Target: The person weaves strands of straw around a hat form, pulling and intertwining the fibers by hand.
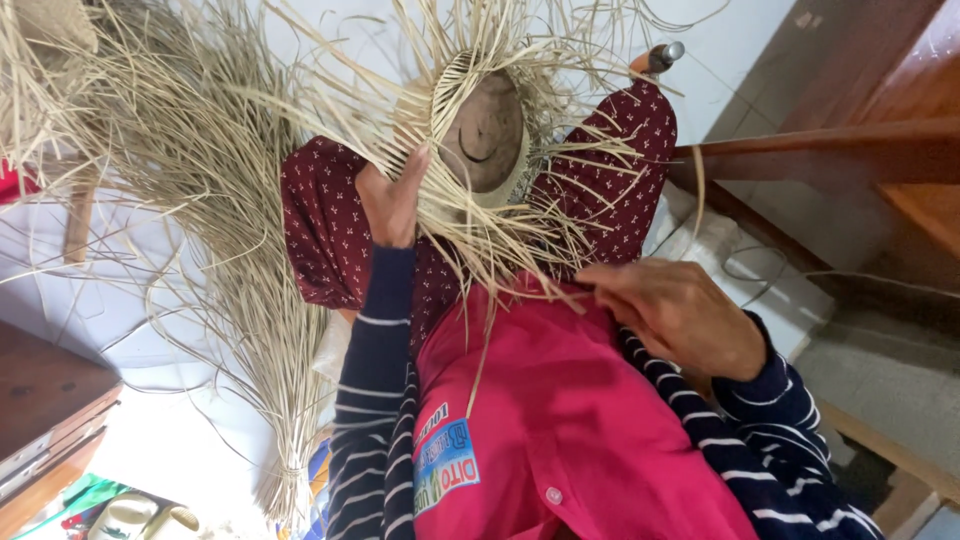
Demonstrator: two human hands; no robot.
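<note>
Plainly mid-weave. Left hand (392, 200) fingers closed on the rim of a half-woven straw hat (445, 105), thumb pressed to the plaited wall. Right hand (685, 318) fingertips drawn together at the loose strands (520, 245) over the lap, probably pinching one, though too blurred to be sure. Hat seated on a round wooden block (487, 135), held between the knees (320, 220).

Next move likely calls for a steady hold on the rim and one strand picked clean from its neighbours. Free ends fanning on every side, easy to snag. Big straw bundle (250, 300) close on the left; wooden rail (830, 150) near on the right; more open room toward the lap.
</note>
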